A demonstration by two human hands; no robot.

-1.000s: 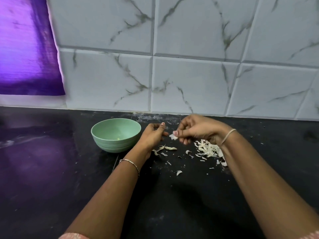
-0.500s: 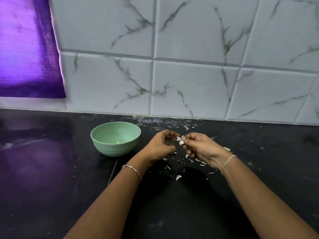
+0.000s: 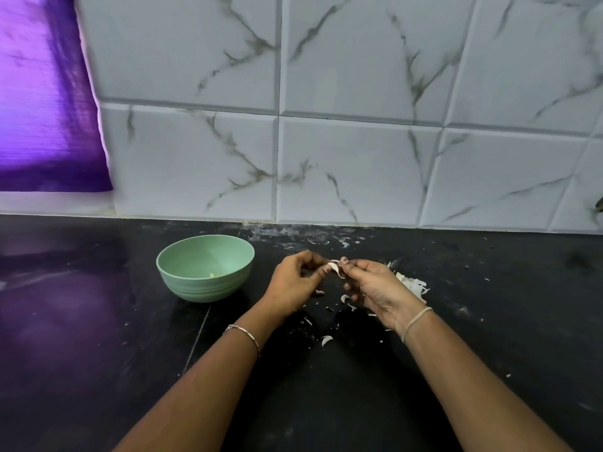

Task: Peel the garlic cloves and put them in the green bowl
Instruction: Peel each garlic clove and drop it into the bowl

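Note:
A small white garlic clove (image 3: 334, 266) is pinched between the fingertips of both hands above the black counter. My left hand (image 3: 295, 282) holds it from the left, my right hand (image 3: 375, 287) from the right, with a strip of skin hanging from the clove. The green bowl (image 3: 205, 269) stands on the counter to the left of my left hand, with a small pale piece (image 3: 212, 275) inside it. A heap of white garlic skins (image 3: 412, 285) lies behind my right hand, partly hidden by it.
Loose skin flakes (image 3: 326, 340) lie scattered on the black counter (image 3: 326, 402) under and in front of the hands. A marble-tiled wall (image 3: 359, 158) rises behind. A purple panel (image 3: 42, 109) fills the upper left.
My right hand came in from the skin heap to meet the left, and both now pinch the clove closer together. The view shifted slightly; the bowl has not moved.

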